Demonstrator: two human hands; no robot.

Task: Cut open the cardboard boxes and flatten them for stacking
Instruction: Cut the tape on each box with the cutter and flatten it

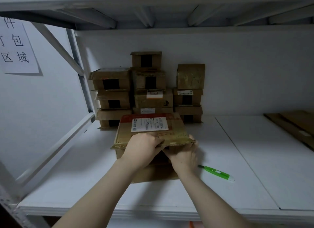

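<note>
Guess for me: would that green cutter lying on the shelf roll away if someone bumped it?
It might roll a little: the green cutter looks slim and rounded, lying loose on the smooth white shelf. It looks like hard plastic, so probably light and stiff.

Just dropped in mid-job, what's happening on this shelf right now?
A person has both hands on a cardboard box on the white shelf. The left hand grips its near top edge, and the right hand holds the near right corner. The green cutter lies untouched on the shelf to the right. More boxes are stacked behind.
</note>
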